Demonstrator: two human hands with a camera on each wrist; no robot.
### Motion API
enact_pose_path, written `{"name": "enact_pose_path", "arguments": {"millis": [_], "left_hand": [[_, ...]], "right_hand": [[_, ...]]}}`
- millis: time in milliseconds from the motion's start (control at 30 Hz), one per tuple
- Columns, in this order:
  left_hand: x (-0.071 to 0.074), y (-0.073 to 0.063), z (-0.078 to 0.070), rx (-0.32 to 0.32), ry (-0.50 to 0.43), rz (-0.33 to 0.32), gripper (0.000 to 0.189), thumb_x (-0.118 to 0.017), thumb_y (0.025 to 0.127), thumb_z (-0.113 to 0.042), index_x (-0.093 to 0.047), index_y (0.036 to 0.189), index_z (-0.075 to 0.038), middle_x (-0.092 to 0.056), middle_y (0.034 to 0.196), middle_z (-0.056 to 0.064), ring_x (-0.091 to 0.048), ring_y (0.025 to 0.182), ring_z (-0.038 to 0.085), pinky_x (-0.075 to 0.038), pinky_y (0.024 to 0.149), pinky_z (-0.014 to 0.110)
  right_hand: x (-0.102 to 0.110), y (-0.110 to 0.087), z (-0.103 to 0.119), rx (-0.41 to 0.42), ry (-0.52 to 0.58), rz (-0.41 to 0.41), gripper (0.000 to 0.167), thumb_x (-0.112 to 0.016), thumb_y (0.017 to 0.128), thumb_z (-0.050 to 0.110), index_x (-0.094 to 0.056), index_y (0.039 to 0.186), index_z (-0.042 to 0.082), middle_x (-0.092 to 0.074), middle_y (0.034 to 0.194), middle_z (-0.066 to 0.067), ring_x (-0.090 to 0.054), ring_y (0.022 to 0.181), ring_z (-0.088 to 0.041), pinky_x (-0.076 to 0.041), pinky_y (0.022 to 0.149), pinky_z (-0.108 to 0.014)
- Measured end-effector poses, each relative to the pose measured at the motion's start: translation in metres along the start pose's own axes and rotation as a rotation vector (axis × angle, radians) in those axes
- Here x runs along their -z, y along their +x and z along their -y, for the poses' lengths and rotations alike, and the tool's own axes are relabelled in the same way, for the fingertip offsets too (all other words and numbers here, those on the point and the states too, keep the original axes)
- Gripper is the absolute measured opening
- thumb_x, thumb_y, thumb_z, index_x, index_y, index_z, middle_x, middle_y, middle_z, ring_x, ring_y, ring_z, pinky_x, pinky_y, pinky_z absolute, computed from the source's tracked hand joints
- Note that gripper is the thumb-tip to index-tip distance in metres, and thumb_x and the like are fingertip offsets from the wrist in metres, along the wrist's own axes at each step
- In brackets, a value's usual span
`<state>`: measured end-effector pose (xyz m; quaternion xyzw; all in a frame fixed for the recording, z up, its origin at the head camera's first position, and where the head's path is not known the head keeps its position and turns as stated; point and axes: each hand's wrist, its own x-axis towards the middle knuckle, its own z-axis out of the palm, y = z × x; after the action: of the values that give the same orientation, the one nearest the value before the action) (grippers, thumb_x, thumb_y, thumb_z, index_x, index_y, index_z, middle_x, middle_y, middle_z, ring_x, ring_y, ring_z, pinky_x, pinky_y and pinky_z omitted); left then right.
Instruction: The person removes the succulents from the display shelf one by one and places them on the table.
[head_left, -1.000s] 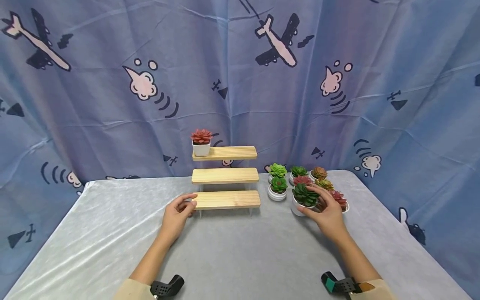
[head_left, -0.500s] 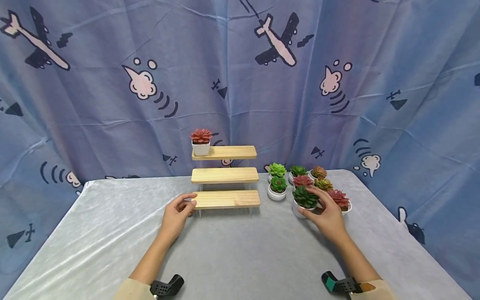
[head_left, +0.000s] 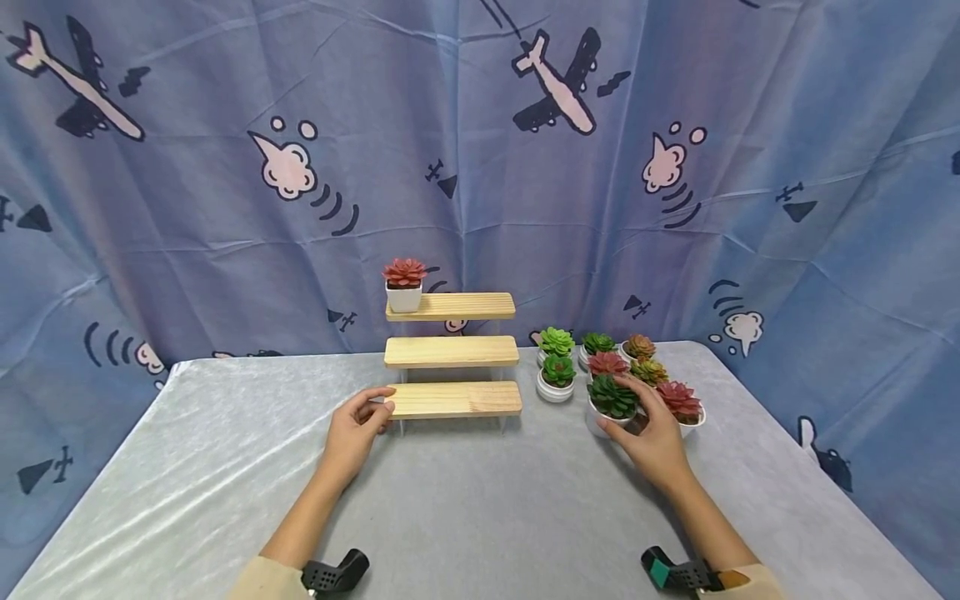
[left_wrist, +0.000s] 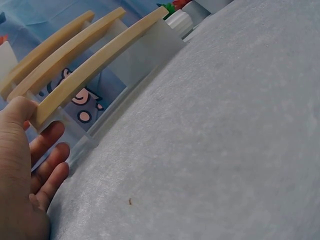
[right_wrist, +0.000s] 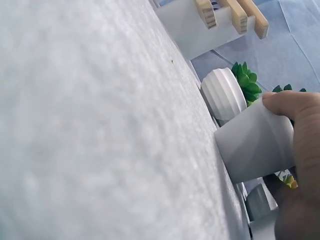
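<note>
A three-tier wooden shelf [head_left: 450, 352] with clear supports stands at the back of the table. My left hand [head_left: 355, 433] holds the left end of its lowest board [left_wrist: 95, 70], thumb on the board and the other fingers loosely bent below. To the right of the shelf, my right hand [head_left: 656, 437] grips a dark green succulent [head_left: 612, 397] in a white pot [right_wrist: 255, 142], its thumb at the rim. The pot is upright at the table surface; I cannot tell whether it is lifted. On the top tier's left end sits a red succulent [head_left: 404, 283] in a square white pot.
Around my right hand stand several other potted succulents: a bright green one [head_left: 557, 340], a green one [head_left: 557, 372] in a ribbed pot, red ones [head_left: 679, 400], and an orange one [head_left: 639, 346]. A patterned blue curtain [head_left: 480, 167] hangs behind the grey-covered table [head_left: 480, 500].
My right hand and the dark green succulent have shifted very slightly right. The red succulent beside that hand has also edged right and shows more fully. My left hand stays at the shelf.
</note>
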<state>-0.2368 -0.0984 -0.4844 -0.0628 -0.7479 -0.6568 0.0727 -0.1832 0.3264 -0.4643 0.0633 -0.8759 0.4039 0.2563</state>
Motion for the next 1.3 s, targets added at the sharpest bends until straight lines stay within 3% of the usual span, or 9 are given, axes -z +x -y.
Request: {"name": "enact_pose_path", "arguments": {"millis": [67, 167, 300, 667, 733, 833, 900, 967, 1300], "left_hand": [[0.001, 0.000, -0.001, -0.002, 0.003, 0.000, 0.028, -0.067, 0.097, -0.014, -0.069, 0.124, -0.006, -0.074, 0.102, 0.018, -0.067, 0.078, 0.008, -0.056, 0.072, 0.022], [0.002, 0.000, -0.002, -0.004, 0.007, -0.004, 0.028, -0.067, 0.097, -0.014, -0.070, 0.123, -0.006, -0.074, 0.102, 0.018, -0.067, 0.078, 0.009, -0.056, 0.072, 0.022], [0.003, 0.000, -0.003, -0.001, 0.007, -0.007, 0.027, -0.068, 0.097, -0.014, -0.071, 0.122, -0.007, -0.074, 0.100, 0.017, -0.068, 0.078, 0.010, -0.056, 0.072, 0.022], [-0.002, 0.003, 0.001, -0.003, -0.017, -0.003, 0.024, -0.068, 0.096, -0.013, -0.071, 0.119, -0.006, -0.074, 0.098, 0.016, -0.068, 0.077, 0.012, -0.055, 0.071, 0.022], [-0.003, 0.003, 0.001, -0.008, -0.012, 0.000, 0.024, -0.068, 0.096, -0.013, -0.071, 0.120, -0.006, -0.074, 0.097, 0.016, -0.069, 0.078, 0.013, -0.055, 0.071, 0.023], [-0.004, 0.004, 0.001, -0.006, -0.008, 0.001, 0.025, -0.068, 0.096, -0.013, -0.071, 0.121, -0.006, -0.075, 0.095, 0.017, -0.069, 0.079, 0.016, -0.055, 0.071, 0.024], [-0.004, 0.004, 0.001, -0.005, -0.008, 0.000, 0.026, -0.068, 0.096, -0.013, -0.070, 0.122, -0.005, -0.075, 0.093, 0.016, -0.068, 0.078, 0.015, -0.055, 0.071, 0.024], [-0.004, 0.004, 0.002, 0.005, -0.009, -0.002, 0.027, -0.068, 0.096, -0.011, -0.070, 0.122, -0.004, -0.074, 0.090, 0.016, -0.067, 0.077, 0.015, -0.055, 0.071, 0.024], [-0.001, 0.002, 0.002, 0.014, 0.001, -0.016, 0.026, -0.068, 0.096, -0.012, -0.071, 0.121, -0.006, -0.075, 0.090, 0.015, -0.067, 0.078, 0.014, -0.056, 0.071, 0.024]], "right_hand": [[0.000, 0.002, 0.004, -0.017, -0.025, -0.001, 0.067, -0.085, 0.082, 0.015, -0.056, 0.142, 0.014, -0.049, 0.151, -0.015, -0.050, 0.129, -0.010, -0.045, 0.090, -0.009], [0.001, 0.006, 0.010, -0.023, -0.063, 0.000, 0.066, -0.085, 0.082, 0.017, -0.056, 0.141, 0.011, -0.049, 0.151, -0.016, -0.049, 0.135, -0.032, -0.051, 0.100, -0.037], [0.003, 0.012, 0.019, 0.020, -0.077, -0.013, 0.064, -0.086, 0.079, 0.012, -0.059, 0.137, 0.005, -0.050, 0.149, -0.020, -0.046, 0.138, -0.043, -0.043, 0.103, -0.064], [0.022, 0.028, 0.054, 0.078, -0.093, 0.017, 0.062, -0.083, 0.084, 0.016, -0.057, 0.140, 0.007, -0.049, 0.150, -0.020, -0.042, 0.141, -0.044, -0.041, 0.106, -0.065], [0.025, 0.033, 0.062, 0.079, -0.078, 0.030, 0.061, -0.081, 0.086, 0.016, -0.056, 0.141, 0.009, -0.050, 0.150, -0.018, -0.043, 0.141, -0.041, -0.046, 0.112, -0.046], [0.026, 0.044, 0.075, 0.077, -0.049, 0.051, 0.059, -0.080, 0.088, 0.018, -0.056, 0.142, 0.012, -0.050, 0.150, -0.013, -0.045, 0.141, -0.036, -0.046, 0.113, -0.042], [0.024, 0.052, 0.083, 0.076, -0.022, 0.060, 0.060, -0.080, 0.088, 0.019, -0.056, 0.143, 0.013, -0.050, 0.150, -0.012, -0.048, 0.138, -0.034, -0.046, 0.113, -0.042], [0.021, 0.060, 0.091, 0.079, 0.017, 0.073, 0.059, -0.079, 0.089, 0.018, -0.056, 0.142, 0.012, -0.050, 0.150, -0.012, -0.047, 0.139, -0.034, -0.043, 0.109, -0.059], [-0.012, 0.104, 0.130, 0.166, 0.213, 0.140, 0.058, -0.078, 0.089, 0.012, -0.055, 0.142, 0.009, -0.051, 0.150, -0.013, -0.044, 0.144, -0.033, -0.043, 0.115, -0.051]]}}
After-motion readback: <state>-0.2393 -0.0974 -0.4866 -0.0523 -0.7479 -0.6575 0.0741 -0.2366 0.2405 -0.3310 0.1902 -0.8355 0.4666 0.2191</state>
